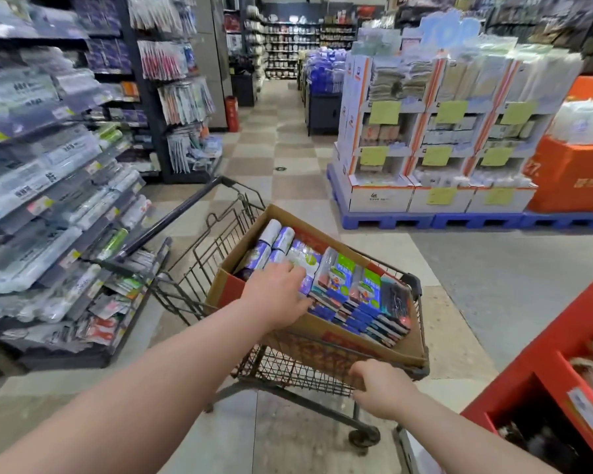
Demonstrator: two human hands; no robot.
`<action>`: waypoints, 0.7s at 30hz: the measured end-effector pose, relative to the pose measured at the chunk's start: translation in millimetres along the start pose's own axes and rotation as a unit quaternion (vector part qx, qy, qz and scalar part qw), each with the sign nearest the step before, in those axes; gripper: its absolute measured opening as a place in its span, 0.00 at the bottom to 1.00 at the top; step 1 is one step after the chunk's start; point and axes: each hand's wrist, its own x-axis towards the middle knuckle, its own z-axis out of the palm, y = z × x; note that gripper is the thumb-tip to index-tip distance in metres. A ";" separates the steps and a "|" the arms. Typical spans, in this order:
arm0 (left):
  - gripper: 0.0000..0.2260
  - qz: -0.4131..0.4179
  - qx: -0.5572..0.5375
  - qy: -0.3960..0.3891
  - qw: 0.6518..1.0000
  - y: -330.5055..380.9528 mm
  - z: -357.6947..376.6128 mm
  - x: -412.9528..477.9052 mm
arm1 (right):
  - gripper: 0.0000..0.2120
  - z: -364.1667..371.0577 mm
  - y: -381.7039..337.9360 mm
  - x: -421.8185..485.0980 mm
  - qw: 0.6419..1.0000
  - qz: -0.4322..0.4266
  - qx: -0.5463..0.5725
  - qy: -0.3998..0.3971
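While right hand [384,388] fingers [359,371] curl round cart [288,369] | left hand [278,297] fingers [288,270] spread on packs [339,275]

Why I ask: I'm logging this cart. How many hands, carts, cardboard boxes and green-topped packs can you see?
hands: 2 (left hand, right hand)
cart: 1
cardboard box: 1
green-topped packs: 2
Total: 6

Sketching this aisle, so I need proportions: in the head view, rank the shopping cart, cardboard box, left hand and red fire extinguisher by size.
1. shopping cart
2. cardboard box
3. left hand, enlarged by nearness
4. fire extinguisher, far off; true size unsure
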 end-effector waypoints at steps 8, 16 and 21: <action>0.21 0.055 -0.006 -0.037 0.998 -71.5 22.7 81.4 | 0.14 -47.4 -19.5 88.6 0.997 0.062 0.030 0.021; 0.22 0.080 0.016 -0.112 0.990 -127.6 68.2 130.4 | 0.18 -99.2 -41.8 159.2 0.993 0.094 0.041 0.064; 0.23 0.057 -0.002 -0.140 0.989 -144.4 89.9 155.2 | 0.19 -110.1 -46.3 201.9 0.994 0.091 0.049 0.046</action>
